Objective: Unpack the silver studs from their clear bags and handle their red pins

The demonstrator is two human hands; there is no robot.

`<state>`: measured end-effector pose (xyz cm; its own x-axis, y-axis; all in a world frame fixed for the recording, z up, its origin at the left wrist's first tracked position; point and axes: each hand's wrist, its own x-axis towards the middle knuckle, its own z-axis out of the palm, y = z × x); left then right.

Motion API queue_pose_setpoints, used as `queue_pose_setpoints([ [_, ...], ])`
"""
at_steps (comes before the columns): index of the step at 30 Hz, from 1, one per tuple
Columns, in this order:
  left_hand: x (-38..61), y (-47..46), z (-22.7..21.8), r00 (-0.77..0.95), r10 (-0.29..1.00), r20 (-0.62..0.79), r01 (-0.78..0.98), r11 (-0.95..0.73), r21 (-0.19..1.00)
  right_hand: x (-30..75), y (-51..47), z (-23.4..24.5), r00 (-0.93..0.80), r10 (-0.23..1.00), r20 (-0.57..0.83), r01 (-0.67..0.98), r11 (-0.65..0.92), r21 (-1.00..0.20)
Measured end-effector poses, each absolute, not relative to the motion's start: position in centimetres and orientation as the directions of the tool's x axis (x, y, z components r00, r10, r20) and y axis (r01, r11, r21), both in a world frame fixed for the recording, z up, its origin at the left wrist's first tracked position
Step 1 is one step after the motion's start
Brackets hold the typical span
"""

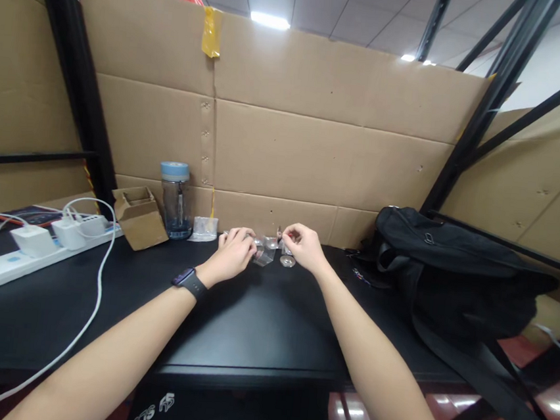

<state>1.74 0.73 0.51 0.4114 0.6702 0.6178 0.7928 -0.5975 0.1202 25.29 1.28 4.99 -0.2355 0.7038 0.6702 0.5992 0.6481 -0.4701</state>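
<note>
At the back of the black table, my left hand [236, 251], with a dark watch [188, 281] on its wrist, has its fingers curled over a small clear plastic bag [264, 256]. What lies under the palm is hidden. To its right, my right hand [305, 244] is closed in a pinch, thumb against forefinger. Whatever sits between those fingertips is too small to make out. Just below them a small round silvery disc [287, 261] lies on the table. More clear, shiny pieces show between the two hands, too blurred to name.
On the left stand a clear bottle [176, 203] with a blue lid, an open cardboard box [141, 218] and a white power strip [38, 254] with a trailing cable [100, 285]. A small white packet [205, 229] lies near the cardboard wall [335, 156]. A black bag [461, 287] fills the right.
</note>
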Motion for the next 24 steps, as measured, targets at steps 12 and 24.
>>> queue_pose_setpoints([
  [12,2.2,2.2,0.3,0.109,0.812,0.573,0.72,-0.462,0.518,22.9,1.3,3.6,-0.161,0.777,0.609,0.406,0.615,-0.676],
  [24,3.0,1.0,0.6,0.136,0.786,0.603,0.708,-0.502,0.496,20.8,0.7,1.7,-0.215,0.884,0.415,0.012,0.427,-0.904],
])
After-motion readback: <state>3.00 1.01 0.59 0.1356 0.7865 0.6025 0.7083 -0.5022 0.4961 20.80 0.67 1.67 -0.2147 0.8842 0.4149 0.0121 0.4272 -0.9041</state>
